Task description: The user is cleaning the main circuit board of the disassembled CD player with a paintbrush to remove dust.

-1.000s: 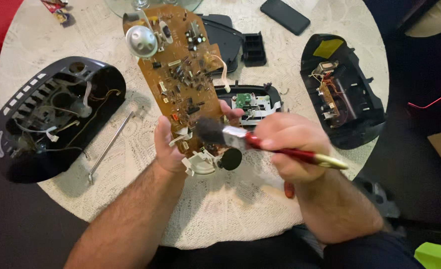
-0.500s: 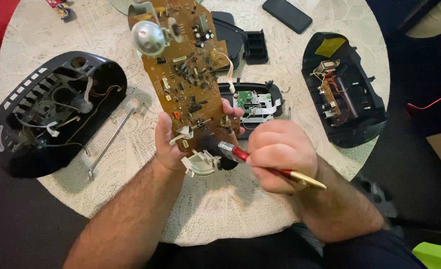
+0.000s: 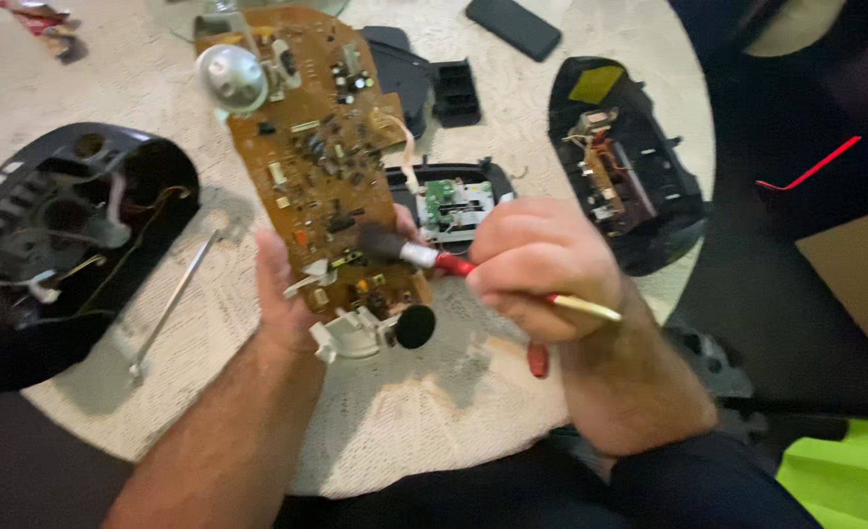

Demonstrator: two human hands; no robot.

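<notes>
The round tabletop (image 3: 434,431), covered with a pale patterned cloth, carries the opened parts of a dismantled appliance. A large black housing shell (image 3: 57,245) with loose wires lies at the left edge; a second black shell (image 3: 630,186) holding a small brown board lies at the right. Between them sits a black tray with a green module (image 3: 454,201), partly hidden behind the hands. A thin metal rod (image 3: 169,304) lies on the cloth just beside the left shell.

The circuit board (image 3: 326,167), long and brown, is held tilted above the tabletop, clear of it. It looks light and stiff, but it is judged fragile: its face is crowded with small upright components and thin wires that could bend or snap under pressure. A silver dome-shaped part (image 3: 230,78) sits at its far end and a white plastic bracket with a black round part (image 3: 370,328) at its near end, so the weight is likely uneven. The bare edges look the safest hold.

The left hand (image 3: 287,294) is closed on the board's near end, thumb on the left edge, fingers behind.

The right hand (image 3: 542,269) is closed around a red-handled brush (image 3: 444,263), pencil fashion. Its dark bristles touch the board's lower face. The bristles appear soft, suited to light strokes only.
</notes>
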